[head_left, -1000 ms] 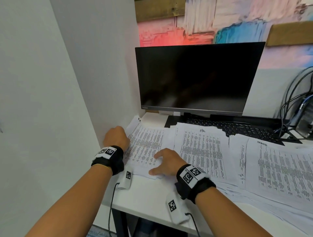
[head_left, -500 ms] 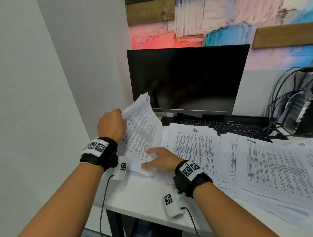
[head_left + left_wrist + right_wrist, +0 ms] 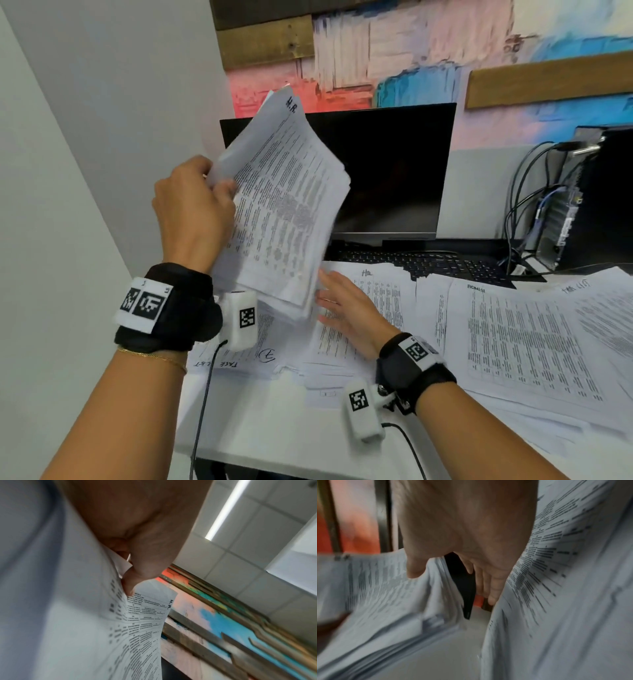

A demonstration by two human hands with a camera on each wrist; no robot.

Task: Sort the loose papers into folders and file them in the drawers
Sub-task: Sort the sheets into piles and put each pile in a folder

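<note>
I see the left hand (image 3: pixel 193 209) raised above the left end of the white worktop (image 3: pixel 260 421), its fingers and thumb clamped on the left edge of a thick stack of printed papers (image 3: pixel 284 212). The stack stands tilted, its top corner marked "H.R." up against the black monitor (image 3: pixel 394 171), its bottom edge hanging just above the sheets on the worktop. In the left wrist view the thumb (image 3: pixel 130 586) presses onto the printed face of the stack (image 3: pixel 137 635).

The right hand (image 3: pixel 349 311) lies with its fingers straight and apart, palm down on the loose papers (image 3: pixel 527 342) spread over the worktop, its fingertips reaching under the lower edge of the lifted stack. From the right wrist view I cannot tell if they touch it; the frame is blurred.

More printed sheets cover the worktop to the right, overlapping. A black keyboard (image 3: pixel 428 263) sits far of them under the monitor, and a computer case (image 3: pixel 589 202) with cables stands at the far right
</note>
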